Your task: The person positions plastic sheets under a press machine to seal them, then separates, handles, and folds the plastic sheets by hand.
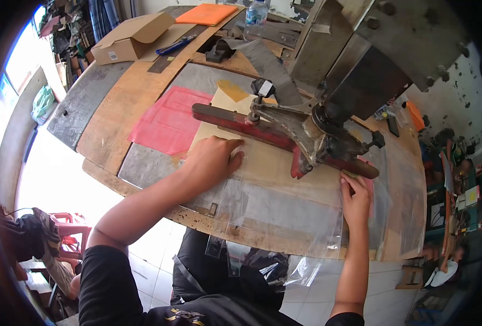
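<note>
A clear plastic sheet (273,217) lies over the front of the worktable and hangs past its edge. My left hand (211,160) is closed on the sheet, its fingertips just in front of the long red bar (241,126) of a press. My right hand (356,198) rests at the sheet's right side, fingers together close under the bar's right end; whether it pinches the plastic is too small to tell. Beneath the bar lies a tan board (273,165), partly covered by the sheet. Red sheet material (167,120) is to the left of the board.
The press head (328,122) stands over the table. Behind are an open cardboard box (135,38), blue pen-like tools (175,45), an orange folder (206,14) and a water bottle (256,19). More clear plastic (406,201) lies at right. Another person (61,266) is at lower left.
</note>
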Demonstrator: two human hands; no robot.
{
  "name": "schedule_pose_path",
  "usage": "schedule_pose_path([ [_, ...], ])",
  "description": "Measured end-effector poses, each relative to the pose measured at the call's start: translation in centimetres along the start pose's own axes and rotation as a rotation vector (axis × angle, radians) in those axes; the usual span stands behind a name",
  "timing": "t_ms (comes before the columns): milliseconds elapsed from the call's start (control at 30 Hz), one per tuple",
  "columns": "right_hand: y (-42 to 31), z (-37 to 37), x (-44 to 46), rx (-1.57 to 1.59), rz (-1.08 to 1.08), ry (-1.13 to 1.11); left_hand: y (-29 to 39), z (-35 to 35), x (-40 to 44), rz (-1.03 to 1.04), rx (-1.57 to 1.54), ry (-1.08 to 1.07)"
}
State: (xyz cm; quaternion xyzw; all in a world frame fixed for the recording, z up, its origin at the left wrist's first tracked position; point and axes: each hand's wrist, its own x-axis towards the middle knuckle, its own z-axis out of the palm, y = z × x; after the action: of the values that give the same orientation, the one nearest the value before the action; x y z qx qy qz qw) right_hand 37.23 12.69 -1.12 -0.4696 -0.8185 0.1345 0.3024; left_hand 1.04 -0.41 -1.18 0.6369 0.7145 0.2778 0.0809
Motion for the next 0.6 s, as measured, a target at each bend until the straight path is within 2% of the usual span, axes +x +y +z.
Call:
schedule_pose_path([
  [100, 0.7, 0.4, -0.3, 0.014, -0.027, 0.036, -0.6, 0.4, 0.1, 0.031, -0.003, -0.001],
  [200, 1.0, 0.1, -0.2, -0.009, 0.036, 0.0, -0.8, 0.7, 0.3, 0.057, 0.046, -0.002],
  [367, -0.5, -0.7, -1.5, -0.072, -0.056, 0.04, -0.9, 0.9, -0.5, 0.125, 0.075, 0.02],
  [600, -0.6, -1.7, -7.5, 0.054, -0.099, 0.08, -0.4, -1.1, -7.5, 0.191, -0.064, 0.095],
])
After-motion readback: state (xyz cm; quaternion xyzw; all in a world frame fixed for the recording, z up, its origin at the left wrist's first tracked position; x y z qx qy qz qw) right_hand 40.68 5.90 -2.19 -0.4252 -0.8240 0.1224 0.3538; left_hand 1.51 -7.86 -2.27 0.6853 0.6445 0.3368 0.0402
